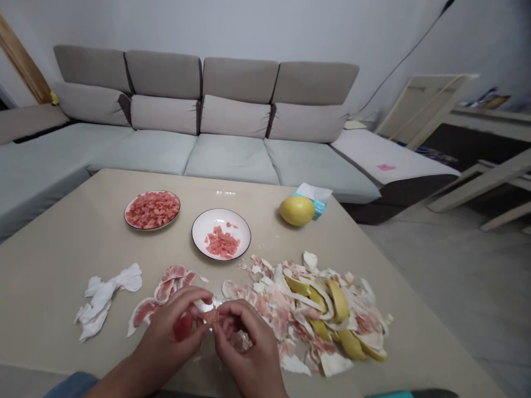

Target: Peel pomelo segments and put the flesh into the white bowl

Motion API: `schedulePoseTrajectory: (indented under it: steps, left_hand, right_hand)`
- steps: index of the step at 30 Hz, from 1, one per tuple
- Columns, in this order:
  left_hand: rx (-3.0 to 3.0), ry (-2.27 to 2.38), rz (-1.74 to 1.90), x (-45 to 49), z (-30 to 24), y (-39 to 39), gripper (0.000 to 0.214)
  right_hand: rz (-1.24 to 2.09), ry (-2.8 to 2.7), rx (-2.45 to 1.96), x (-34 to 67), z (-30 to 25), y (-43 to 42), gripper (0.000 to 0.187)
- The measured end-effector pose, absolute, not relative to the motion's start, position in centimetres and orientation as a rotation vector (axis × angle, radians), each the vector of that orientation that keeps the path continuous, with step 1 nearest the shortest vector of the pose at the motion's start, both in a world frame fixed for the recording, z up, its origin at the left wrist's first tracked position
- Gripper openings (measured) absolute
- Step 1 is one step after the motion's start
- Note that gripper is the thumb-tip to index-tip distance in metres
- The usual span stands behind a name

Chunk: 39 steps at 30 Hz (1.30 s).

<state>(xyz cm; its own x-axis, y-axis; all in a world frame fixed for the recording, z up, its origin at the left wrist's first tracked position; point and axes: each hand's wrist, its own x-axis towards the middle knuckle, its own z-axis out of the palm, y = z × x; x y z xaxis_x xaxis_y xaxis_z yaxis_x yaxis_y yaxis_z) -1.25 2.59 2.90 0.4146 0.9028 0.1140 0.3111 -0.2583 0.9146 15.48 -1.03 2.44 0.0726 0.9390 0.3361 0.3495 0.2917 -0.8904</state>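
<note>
My left hand [174, 331] and my right hand [244, 348] meet low over the beige table [62, 243], fingers curled. Both pinch a pink pomelo segment [211, 316]; a red chunk [182, 326] rests in my left fingers. Just beyond my hands lie unpeeled pomelo segments [166, 287]. To the right spreads a heap of yellow and white pomelo peel [323, 309]. Farther back stand a white plate [238, 221] holding some pink pulp pieces [221, 243] and a fuller plate of pulp [152, 209].
A crumpled white tissue [105, 296] lies at the left. A whole yellow pomelo [296, 210] sits by a tissue pack [314, 196] at the far right of the table. A grey sofa [207, 121] runs behind. Wooden boards [481, 182] lie on the floor right.
</note>
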Motion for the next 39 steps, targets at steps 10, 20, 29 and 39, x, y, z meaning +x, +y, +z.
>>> schedulePoseTrajectory:
  steps: [10, 20, 29, 39]
  left_hand:
    - [1.057, 1.041, 0.619, -0.7, 3.1, 3.1, 0.027]
    - [1.682, 1.165, 0.845, -0.9, 3.5, 2.6, 0.006]
    - [1.632, 1.114, 0.784, -1.0, 3.0, 2.6, 0.006]
    - [1.145, 1.137, 0.604, -0.6, 2.5, 2.6, 0.025]
  right_hand:
    - [0.625, -1.607, -1.189, 15.9, 2.5, -1.1, 0.019]
    - [0.513, -1.710, -1.228, 16.0, 2.1, -1.2, 0.017]
    - [0.436, -1.719, -1.291, 15.4, 2.0, -1.6, 0.016]
    - [0.543, -1.629, -1.329, 15.5, 2.7, -1.4, 0.015]
